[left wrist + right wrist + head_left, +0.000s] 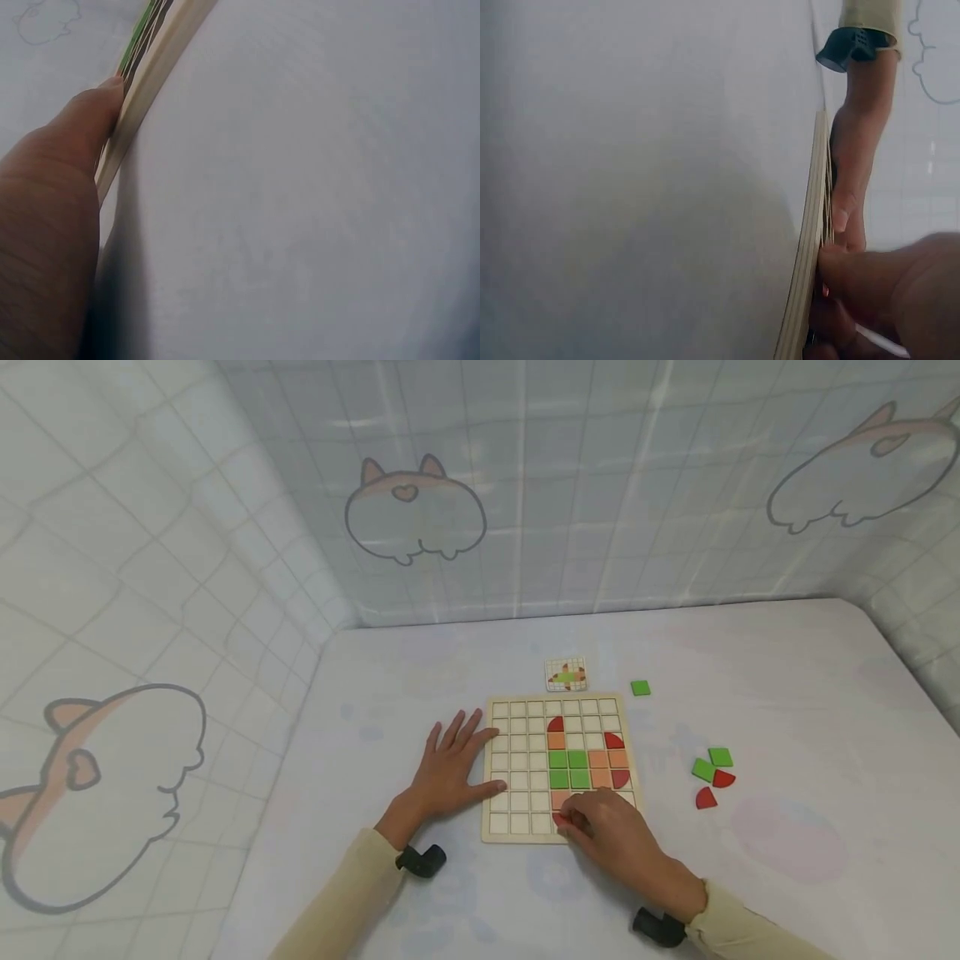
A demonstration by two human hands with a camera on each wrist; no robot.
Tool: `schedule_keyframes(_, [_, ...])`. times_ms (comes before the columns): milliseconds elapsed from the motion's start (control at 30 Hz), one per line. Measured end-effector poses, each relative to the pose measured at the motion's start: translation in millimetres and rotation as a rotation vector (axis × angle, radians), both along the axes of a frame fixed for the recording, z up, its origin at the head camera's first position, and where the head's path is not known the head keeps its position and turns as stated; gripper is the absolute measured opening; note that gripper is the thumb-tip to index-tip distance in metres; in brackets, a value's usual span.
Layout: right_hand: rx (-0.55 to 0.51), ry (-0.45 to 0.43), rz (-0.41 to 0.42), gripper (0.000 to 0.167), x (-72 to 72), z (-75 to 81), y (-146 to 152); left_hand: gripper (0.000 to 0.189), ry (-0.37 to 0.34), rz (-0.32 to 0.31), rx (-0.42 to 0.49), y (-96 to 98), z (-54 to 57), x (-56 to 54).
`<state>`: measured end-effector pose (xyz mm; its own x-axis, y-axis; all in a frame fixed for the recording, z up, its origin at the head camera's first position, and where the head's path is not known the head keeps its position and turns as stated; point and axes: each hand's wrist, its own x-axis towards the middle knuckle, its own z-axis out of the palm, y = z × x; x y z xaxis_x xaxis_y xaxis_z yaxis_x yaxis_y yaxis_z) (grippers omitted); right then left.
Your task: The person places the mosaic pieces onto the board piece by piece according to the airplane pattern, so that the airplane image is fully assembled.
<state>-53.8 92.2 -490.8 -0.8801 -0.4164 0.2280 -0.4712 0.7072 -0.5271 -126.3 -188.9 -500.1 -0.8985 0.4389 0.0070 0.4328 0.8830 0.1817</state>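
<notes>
A wooden grid board (519,781) lies on the table. Spread out at its left edge, my left hand (448,775) rests thumb and fingertips on the frame; the left wrist view shows the thumb (90,112) on the board's rim. My right hand (618,839) is over the lower right of the board. Its thumb and fingers pinch a red quarter-circle tile (557,818) at a cell in the bottom row, below an orange square tile (559,798). Part of the red tile is hidden by the fingers. Several green square tiles (558,760), orange squares and red quarter-circles fill nearby cells.
A small pattern card (566,675) lies behind the board, with a lone green square (641,687) right of it. Farther right are two green squares (720,757) and two red quarter-circles (706,798). A cloth-covered wall (525,527) stands behind the table.
</notes>
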Motion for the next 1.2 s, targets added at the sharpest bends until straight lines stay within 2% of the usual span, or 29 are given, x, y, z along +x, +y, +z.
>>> schedule_keyframes(267, [0.000, -0.075, 0.007, 0.023, 1.7, 11.2, 10.1, 0.087, -0.008, 0.002, -0.005, -1.3, -1.3, -1.0])
schedule_keyframes(400, [0.003, -0.099, -0.058, 0.021, 0.1, 15.0, 26.5, 0.087, -0.002, -0.001, 0.001, -1.2, -1.8, -1.1])
schedule_keyframes(833, [0.099, -0.087, -0.238, 0.020, -3.5, 19.8, 95.0, 0.089, -0.005, -0.002, 0.008, -3.1, -5.3, -2.2])
schedule_keyframes(933, [0.104, -0.065, -0.272, 0.021, -5.7, 20.2, 106.4, 0.089, 0.003, -0.002, 0.013, -4.0, -6.8, -1.9])
schedule_keyframes(1200, [0.131, 0.080, -0.356, 0.027, -17.0, 17.0, 137.4, 0.088, 0.015, -0.007, 0.022, -4.4, -9.7, -2.1])
